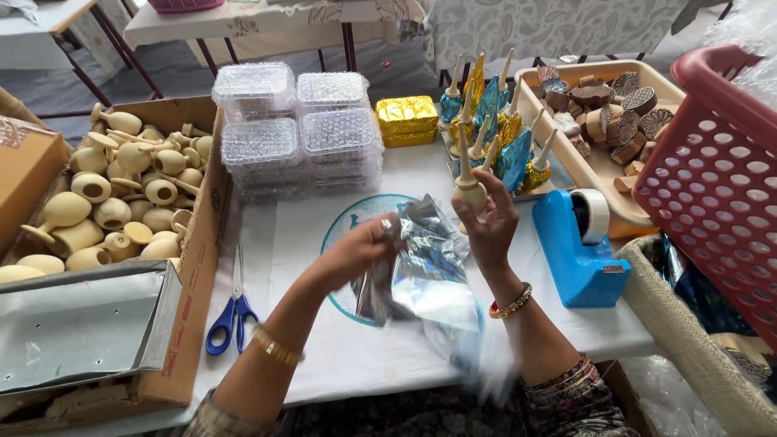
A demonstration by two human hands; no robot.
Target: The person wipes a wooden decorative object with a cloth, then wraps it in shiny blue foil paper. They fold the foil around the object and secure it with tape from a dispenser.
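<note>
Silver foil sheet (425, 271) pinched in closed left hand (356, 251); right hand (490, 222) beside it grips wooden piece (469, 190)

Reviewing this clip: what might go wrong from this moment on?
The right hand pinches the pale wooden bulb with a thin spike loosely; it may slip. The left hand grips the crinkled silver foil sheet, which might tear. The wrapped blue and gold pieces stand close behind and may topple.

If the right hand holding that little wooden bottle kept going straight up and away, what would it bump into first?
Probably the foil-wrapped bottles standing just beyond the right hand and its wooden bottle. Depth is hard to judge, so it could pass slightly left of them.
</note>
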